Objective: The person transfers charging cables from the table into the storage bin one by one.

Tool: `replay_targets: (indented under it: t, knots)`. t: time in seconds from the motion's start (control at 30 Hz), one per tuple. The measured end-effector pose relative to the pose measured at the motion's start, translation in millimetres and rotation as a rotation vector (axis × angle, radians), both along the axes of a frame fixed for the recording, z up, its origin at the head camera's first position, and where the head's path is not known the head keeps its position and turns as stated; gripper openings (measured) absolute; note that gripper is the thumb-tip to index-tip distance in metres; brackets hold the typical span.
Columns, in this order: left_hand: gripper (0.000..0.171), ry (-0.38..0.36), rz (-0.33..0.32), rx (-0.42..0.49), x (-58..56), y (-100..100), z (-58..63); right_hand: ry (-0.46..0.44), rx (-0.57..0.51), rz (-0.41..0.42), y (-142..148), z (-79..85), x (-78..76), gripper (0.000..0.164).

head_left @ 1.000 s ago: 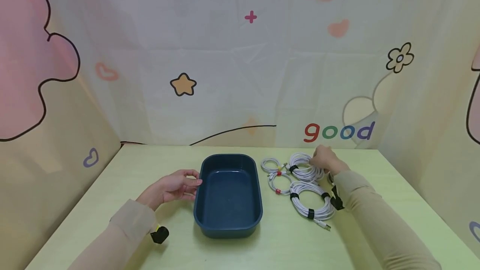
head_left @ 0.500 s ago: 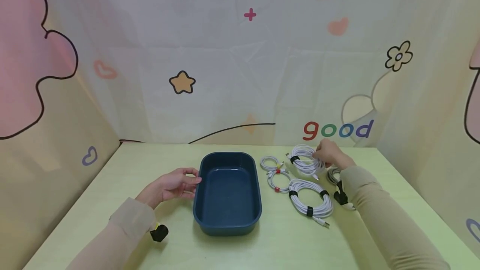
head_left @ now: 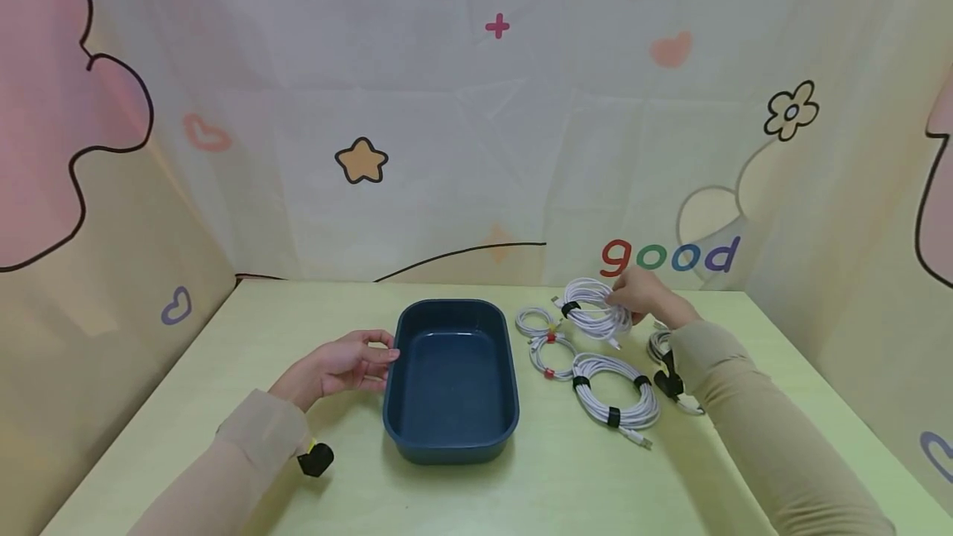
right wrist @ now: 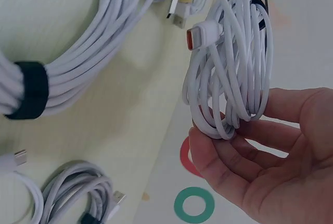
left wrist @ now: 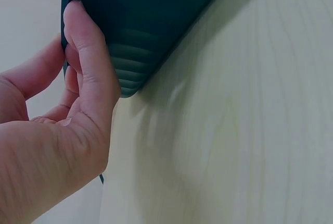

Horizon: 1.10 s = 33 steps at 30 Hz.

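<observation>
A dark blue plastic bin [head_left: 452, 455] stands on the table. My left hand [head_left: 346, 366] is at its left side and pinches the rim; the left wrist view shows the hand [left wrist: 78, 104] against the bin's outer wall [left wrist: 135, 21]. My right hand [head_left: 644, 296] grips the right side of a coiled white USB cable [head_left: 588, 321] with a black strap, raised above the table. Up close, the coil [right wrist: 234, 73] hangs from the thumb and fingers of the hand [right wrist: 276, 156], one white plug with an orange-red tip facing out.
A large white cable coil [head_left: 618, 416] with black straps lies right of the bin. Two small coils lie nearer it, one with red ties [head_left: 547, 370], the other [head_left: 532, 321] near a yellow tie. A grey cable coil [head_left: 658, 344] lies partly behind the right sleeve. A patterned curtain [head_left: 462, 147] closes off the back.
My right hand has lifted the strapped white cable coil off the table and moved it slightly left. The grey coil behind it shows more. My left hand stays at the bin.
</observation>
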<state>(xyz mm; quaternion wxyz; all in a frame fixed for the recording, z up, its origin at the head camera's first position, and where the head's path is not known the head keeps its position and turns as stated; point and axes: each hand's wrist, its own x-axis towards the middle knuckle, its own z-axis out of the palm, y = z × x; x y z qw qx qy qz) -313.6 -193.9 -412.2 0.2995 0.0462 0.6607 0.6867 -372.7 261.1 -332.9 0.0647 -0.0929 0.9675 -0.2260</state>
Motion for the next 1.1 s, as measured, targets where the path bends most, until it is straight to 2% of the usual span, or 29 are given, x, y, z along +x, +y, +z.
replay_targets:
  t: [0.3, 0.57, 0.9, 1.1]
  knots:
    - [0.005, -0.007, -0.001, 0.010, 0.6, 0, -0.7, 0.030, 0.008, 0.062, -19, 11.5, 1.5, 0.020]
    - [0.005, -0.008, 0.008, 0.003, -0.5, 0, -1.8, 0.010, 0.000, 0.058, -38, 21.6, 5.9, 0.023]
    - [0.005, -0.013, 0.016, 0.005, 0.0, 0, -1.3, -0.041, -0.037, 0.039, -57, 25.8, 0.5, 0.028]
    - [0.007, -0.012, 0.020, -0.001, 0.9, 0, -0.3, -0.053, -0.059, 0.059, -67, 29.8, -0.5, 0.026]
